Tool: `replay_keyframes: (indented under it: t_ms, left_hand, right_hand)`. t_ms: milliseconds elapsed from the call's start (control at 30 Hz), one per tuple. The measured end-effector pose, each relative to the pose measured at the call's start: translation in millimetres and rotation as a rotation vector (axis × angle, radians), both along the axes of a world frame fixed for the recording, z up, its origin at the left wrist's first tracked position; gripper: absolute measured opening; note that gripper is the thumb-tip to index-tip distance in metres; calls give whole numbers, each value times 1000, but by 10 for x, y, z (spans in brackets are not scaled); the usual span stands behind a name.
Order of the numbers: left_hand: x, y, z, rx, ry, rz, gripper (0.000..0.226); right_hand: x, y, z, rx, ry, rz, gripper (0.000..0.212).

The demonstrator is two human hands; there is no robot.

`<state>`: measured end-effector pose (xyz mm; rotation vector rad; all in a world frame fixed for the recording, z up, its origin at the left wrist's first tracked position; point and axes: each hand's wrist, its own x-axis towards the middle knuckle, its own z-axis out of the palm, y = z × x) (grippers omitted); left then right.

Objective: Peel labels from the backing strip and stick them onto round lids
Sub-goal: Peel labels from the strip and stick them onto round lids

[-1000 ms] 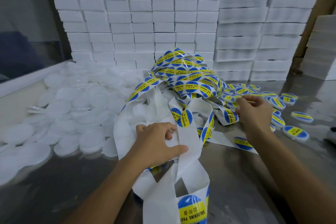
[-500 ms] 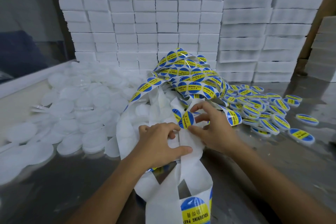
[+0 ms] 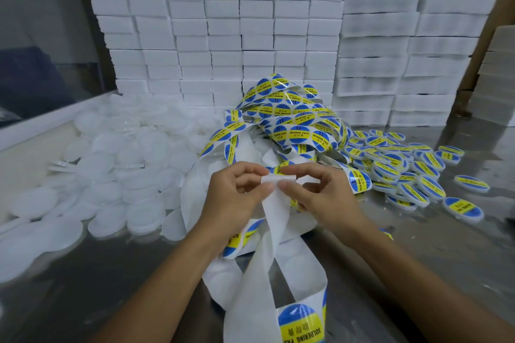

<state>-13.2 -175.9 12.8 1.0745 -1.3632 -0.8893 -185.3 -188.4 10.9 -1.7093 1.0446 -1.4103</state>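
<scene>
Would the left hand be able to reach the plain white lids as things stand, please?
Probably not at once: the left hand is pinching the backing strip together with the right hand. Once it lets go, the plain white lids lie uncovered on its side.

Steel table (image 3: 97, 273) — plain lids (image 3: 111, 175), labelled lids (image 3: 412, 170), foam blocks (image 3: 223, 36).

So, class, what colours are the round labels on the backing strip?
Blue with a yellow band across the middle, clearest on the labels in the head view.
</scene>
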Motion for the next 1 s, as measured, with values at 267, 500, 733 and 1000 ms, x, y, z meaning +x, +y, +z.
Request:
replay_keyframes:
  t_ms: [267, 500, 733, 1000]
  left_hand:
    - [-50, 29, -5, -118, -86, 14, 27]
    - [-46, 43, -24, -169, -191, -31, 38]
    - [-38, 63, -21, -225, -270, -37, 36]
    - [-46, 54, -41, -220, -390, 64, 28]
  right_hand:
    - [-74, -44, -35, -474, 452, -214, 8]
    - [-64, -3, 23, -715, 674, -280, 5]
    - [-42, 27, 21, -669, 764, -291, 9]
    - [1, -13, -37, -93, 283, -199, 13]
